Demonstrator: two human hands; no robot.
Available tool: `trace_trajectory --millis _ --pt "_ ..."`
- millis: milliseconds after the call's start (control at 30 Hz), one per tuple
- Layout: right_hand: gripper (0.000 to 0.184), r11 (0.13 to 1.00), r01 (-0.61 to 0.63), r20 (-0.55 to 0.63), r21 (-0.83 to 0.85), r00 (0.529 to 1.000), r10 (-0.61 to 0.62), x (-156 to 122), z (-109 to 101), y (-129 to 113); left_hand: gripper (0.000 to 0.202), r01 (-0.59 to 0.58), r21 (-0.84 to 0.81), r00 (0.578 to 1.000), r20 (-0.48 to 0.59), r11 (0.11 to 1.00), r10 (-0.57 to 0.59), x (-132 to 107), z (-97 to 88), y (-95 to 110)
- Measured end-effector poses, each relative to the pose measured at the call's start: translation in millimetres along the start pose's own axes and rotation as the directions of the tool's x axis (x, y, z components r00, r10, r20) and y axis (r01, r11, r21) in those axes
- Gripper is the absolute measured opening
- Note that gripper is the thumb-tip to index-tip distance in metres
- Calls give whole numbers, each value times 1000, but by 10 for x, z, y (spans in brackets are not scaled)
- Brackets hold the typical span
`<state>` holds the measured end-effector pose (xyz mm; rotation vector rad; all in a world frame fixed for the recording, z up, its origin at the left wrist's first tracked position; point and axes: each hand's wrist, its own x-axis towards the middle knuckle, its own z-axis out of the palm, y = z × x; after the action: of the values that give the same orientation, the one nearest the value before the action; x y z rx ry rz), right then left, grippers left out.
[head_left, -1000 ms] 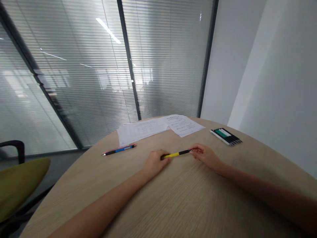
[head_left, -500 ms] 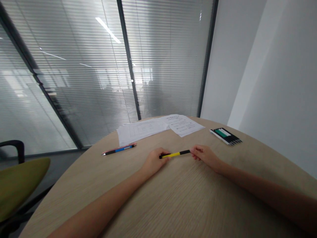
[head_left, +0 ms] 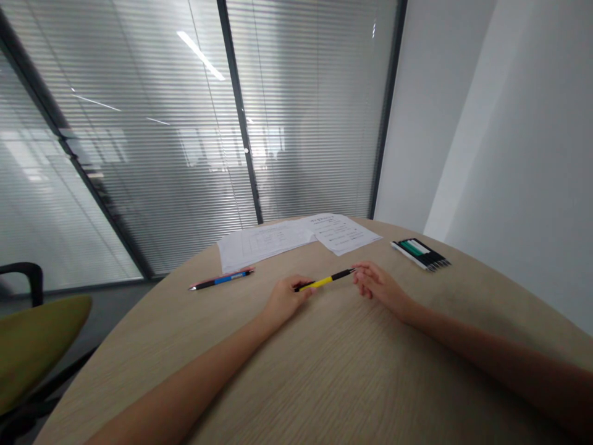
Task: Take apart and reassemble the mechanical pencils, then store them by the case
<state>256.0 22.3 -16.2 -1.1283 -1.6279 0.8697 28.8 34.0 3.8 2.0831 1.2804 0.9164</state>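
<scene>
A yellow and black pen is held between both hands just above the round wooden table. My left hand pinches its left end with closed fingers. My right hand pinches its right end, which sits slightly higher, so the pen slopes up to the right. Both forearms rest on the tabletop.
A blue and black pen lies to the left. Two printed paper sheets lie at the far edge. A pack of pens sits at the right. A green chair stands left of the table. Glass walls with blinds stand behind.
The pen's right end has risen a little, so it now tilts. Both hands have shifted slightly away from me, still gripping the pen's ends.
</scene>
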Motion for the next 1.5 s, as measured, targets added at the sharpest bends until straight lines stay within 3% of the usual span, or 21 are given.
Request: trace_trajectory --millis 200,333,633,767,967,1167,1333,1400,1500 --pt "21 1000 -22 31 0 999 22 -10 12 21 23 -8 -16 995 98 1000 10 -10 -9 -6" --pt "18 996 1 76 -85 997 5 -30 1 11 21 -40 18 988 152 999 36 -18 -13 -8" --pt "32 926 18 52 -377 999 2 -43 -38 22 18 -175 105 980 109 979 164 -41 -16 56" --pt "20 913 133 -5 -387 989 -146 -68 -3 -39 17 -173 127 983 91 977 163 -40 -15 49" --pt "13 789 404 135 -462 912 -388 -103 42 -106 18 -194 114 978 104 974 182 -31 -5 23" --pt "10 758 447 172 -475 892 -418 -104 35 -106 15 -259 129 963 115 957 245 -67 -15 79" --pt "8 786 412 166 -461 910 -380 -112 31 -113 13 -316 148 947 105 937 303 -81 -19 94" --pt "12 808 393 159 -439 919 -361 -114 36 -101 14 -317 135 947 93 939 307 -77 -17 84" --pt "37 850 369 148 -376 929 -338 -103 46 -49 16 -298 118 954 76 947 290 -65 -12 68"
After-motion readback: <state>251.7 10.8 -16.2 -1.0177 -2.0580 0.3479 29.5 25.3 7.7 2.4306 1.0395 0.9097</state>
